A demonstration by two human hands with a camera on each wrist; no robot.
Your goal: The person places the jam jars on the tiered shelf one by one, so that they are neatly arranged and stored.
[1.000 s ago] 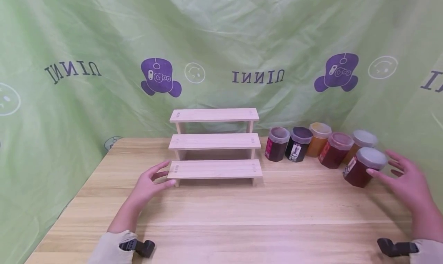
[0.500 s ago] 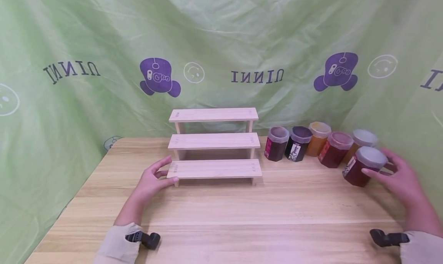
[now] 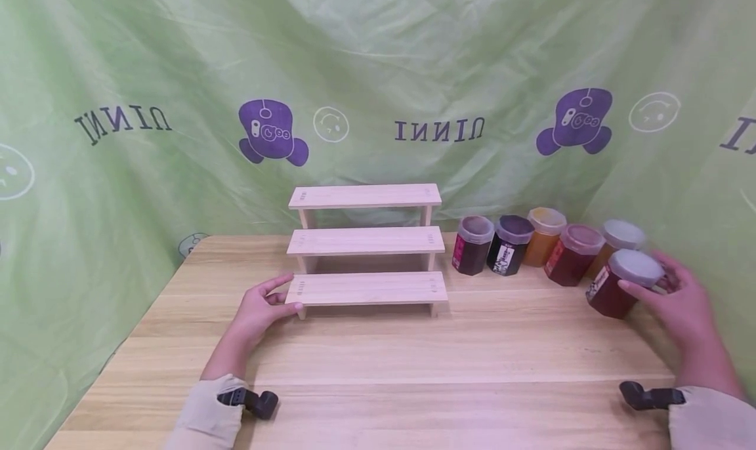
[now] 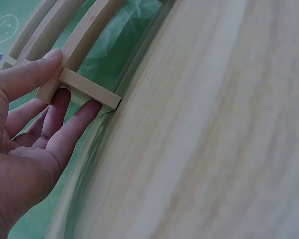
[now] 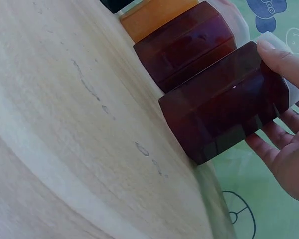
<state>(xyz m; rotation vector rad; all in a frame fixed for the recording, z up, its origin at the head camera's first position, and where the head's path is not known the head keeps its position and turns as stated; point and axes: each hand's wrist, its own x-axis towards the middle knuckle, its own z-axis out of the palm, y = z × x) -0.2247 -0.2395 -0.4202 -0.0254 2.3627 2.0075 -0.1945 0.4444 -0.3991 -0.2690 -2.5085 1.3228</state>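
Observation:
A pale wooden three-step display stand stands at the back middle of the table. My left hand grips the left end of its lowest step; in the left wrist view the thumb lies on the board's edge and the fingertips reach the support leg below. At the far right, my right hand holds a dark red jar with a frosted white lid, thumb on the near side and fingers round the far side. The right wrist view shows this jar close to the tabletop, beside another dark red jar.
Several more lidded jars stand between the stand and my right hand: a dark one with a pink label, a black one, an orange one, a red one and an amber one. A green printed curtain hangs behind the table.
The right hand has closed in on the dark red jar, its thumb moving left onto it. The left hand has come slightly closer onto the step's end. The jars and stand stay put.

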